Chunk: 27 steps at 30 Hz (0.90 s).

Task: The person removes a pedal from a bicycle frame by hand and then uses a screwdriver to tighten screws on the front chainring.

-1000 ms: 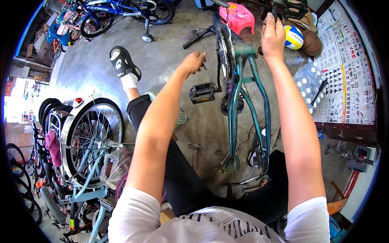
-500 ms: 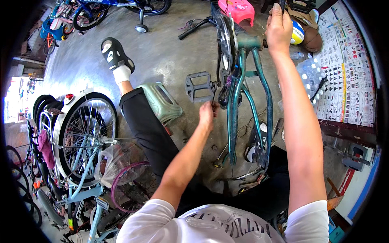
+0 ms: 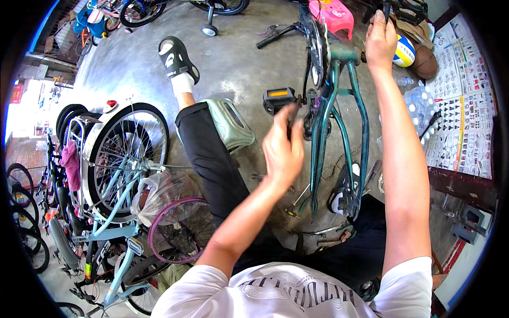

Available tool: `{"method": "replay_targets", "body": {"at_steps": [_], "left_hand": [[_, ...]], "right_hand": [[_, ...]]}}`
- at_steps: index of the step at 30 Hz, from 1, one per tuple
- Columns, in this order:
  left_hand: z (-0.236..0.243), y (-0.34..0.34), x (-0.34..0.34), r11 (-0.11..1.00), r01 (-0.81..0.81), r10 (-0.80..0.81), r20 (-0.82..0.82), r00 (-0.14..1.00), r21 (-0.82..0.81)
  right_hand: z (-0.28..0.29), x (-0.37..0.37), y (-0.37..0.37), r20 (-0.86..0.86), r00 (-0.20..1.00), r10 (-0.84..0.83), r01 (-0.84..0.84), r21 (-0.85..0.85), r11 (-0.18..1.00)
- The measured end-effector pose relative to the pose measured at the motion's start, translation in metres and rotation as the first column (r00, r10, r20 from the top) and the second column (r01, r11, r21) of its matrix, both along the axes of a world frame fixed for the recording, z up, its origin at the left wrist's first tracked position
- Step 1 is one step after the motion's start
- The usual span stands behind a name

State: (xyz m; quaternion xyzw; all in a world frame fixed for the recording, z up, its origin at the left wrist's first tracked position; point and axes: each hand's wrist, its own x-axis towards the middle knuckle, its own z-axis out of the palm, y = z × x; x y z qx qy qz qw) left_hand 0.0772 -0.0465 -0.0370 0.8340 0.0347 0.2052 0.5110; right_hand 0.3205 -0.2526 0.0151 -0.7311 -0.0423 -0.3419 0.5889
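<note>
Head view, one item: green bicycle frame (image 3: 319,135), between the person's forearms, paired tubes running down toward the lap; support underneath not visible.

Fitted parts: dark chainring (image 3: 316,58), on the frame's left side; black pedal (image 3: 278,98) with an amber reflector, left of the tubes.

Left hand (image 3: 284,151): just below the pedal, thumb and forefinger raised with a narrow gap; blurred, so cannot tell whether anything is held or the pedal touched.

Right hand (image 3: 382,45): fingers closed around a dark bar (image 3: 387,6) at the upper edge, beyond the frame's right side.

Surroundings: mint stool (image 3: 233,127) beside the left leg; yellow-handled tool (image 3: 290,212) on the floor; volleyball (image 3: 404,51) and brown ball (image 3: 424,62) near the right hand.

Hazards, judged: a sudden pedal swing could knock the left fingers; straying toward the chainring could scrape them; a slackened right grip might let the frame tip or twist.
</note>
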Motion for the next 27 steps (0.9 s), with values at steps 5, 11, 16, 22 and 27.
{"method": "replay_targets", "body": {"at_steps": [5, 11, 16, 22, 27], "left_hand": [[0.018, 0.031, 0.124, 0.985, 0.086, -0.075, -0.076, 0.994, 0.150], [-0.052, 0.065, 0.234, 0.911, 0.380, -0.399, -0.568, 0.720, -0.159], [-0.171, 0.073, 0.219, 0.781, 0.414, -0.622, -0.636, 0.457, -0.467], [-0.216, 0.018, 0.086, 0.668, -0.038, -0.613, -0.578, 0.538, -0.743], [-0.135, -0.009, -0.026, 0.642, -0.234, -0.430, -0.596, 0.678, -0.730]], "right_hand": [[0.004, -0.008, -0.004, -0.013, 0.999, 0.050, -0.049, 0.067, 0.997], [0.007, -0.010, 0.000, 0.008, 0.998, -0.054, 0.054, 0.062, 0.997], [0.012, -0.016, -0.001, -0.092, 0.995, 0.024, -0.008, 0.174, 0.985], [0.003, -0.012, -0.006, -0.119, 0.984, 0.135, -0.108, 0.213, 0.971], [0.003, -0.008, -0.011, -0.073, 0.993, 0.094, -0.081, 0.164, 0.983]]}}
